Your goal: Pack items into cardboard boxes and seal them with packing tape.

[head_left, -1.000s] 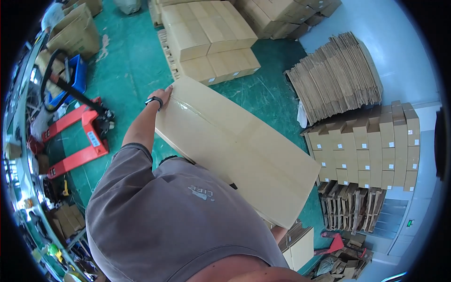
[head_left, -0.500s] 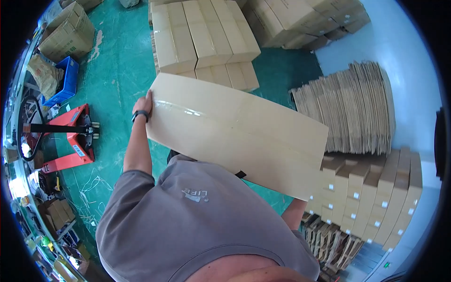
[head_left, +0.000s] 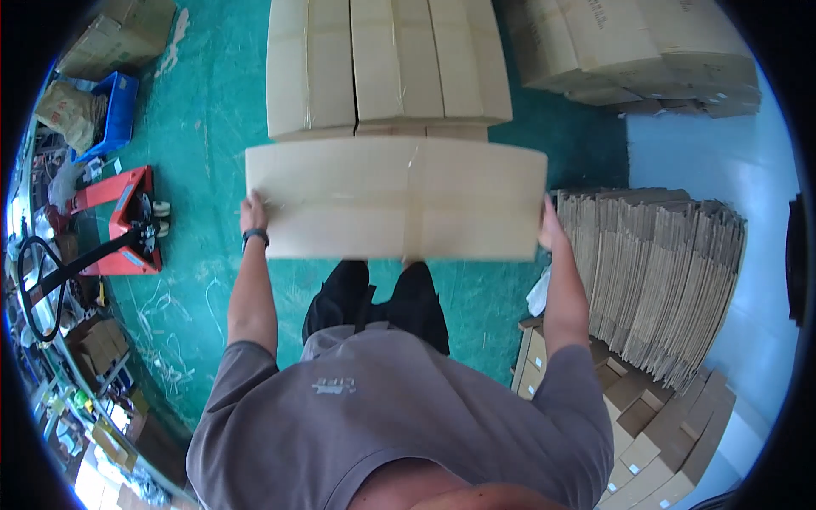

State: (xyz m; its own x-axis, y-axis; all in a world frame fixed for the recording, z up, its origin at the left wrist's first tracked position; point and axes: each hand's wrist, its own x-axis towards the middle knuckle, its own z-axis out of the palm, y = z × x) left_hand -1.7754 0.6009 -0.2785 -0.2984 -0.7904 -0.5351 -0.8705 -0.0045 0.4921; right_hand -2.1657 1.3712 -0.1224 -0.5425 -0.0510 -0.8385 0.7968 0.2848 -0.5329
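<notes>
The person's left hand is clamped on the left end of a long cardboard carton, and the right hand is clamped on the opposite end. Both palms press inward, so the hands stand well apart with the carton's whole length between them. The fingers partly disappear behind the carton's ends, and how widely they are spread cannot be told. A dark wristband circles the left wrist.

The carton lies crosswise in front of the person's body, above the green floor, a strip of tape crossing its upper face. Just beyond it, three taped cartons sit side by side. To the right, near the right forearm, stands a stack of flattened cardboard; a red pallet jack stands well apart on the left.
</notes>
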